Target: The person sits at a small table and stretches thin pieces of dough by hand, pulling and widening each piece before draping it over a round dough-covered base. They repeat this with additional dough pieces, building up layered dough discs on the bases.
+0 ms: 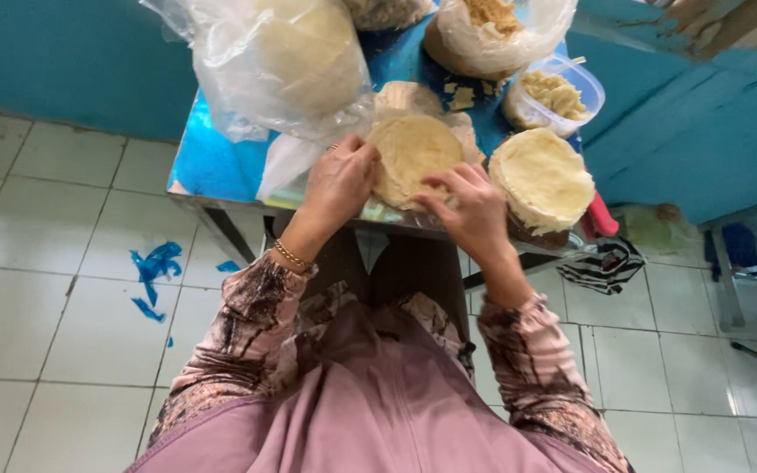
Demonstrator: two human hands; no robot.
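A flat round disc of pale dough (411,156) lies on a clear plastic sheet at the near edge of a small blue table (212,166). My left hand (341,180) presses on the disc's left rim, fingers curled. From the near right side, my right hand (469,206) touches the rim with its fingertips. Both wrists wear patterned sleeves, and the left carries a gold bracelet.
A large clear bag of dough (286,61) stands at the table's back left. A stack of round dough discs (543,180) sits to the right. Behind are a plastic tub of filling (556,95) and another bagged bowl (488,35). Blue plastic scraps (155,267) lie on the white tile floor.
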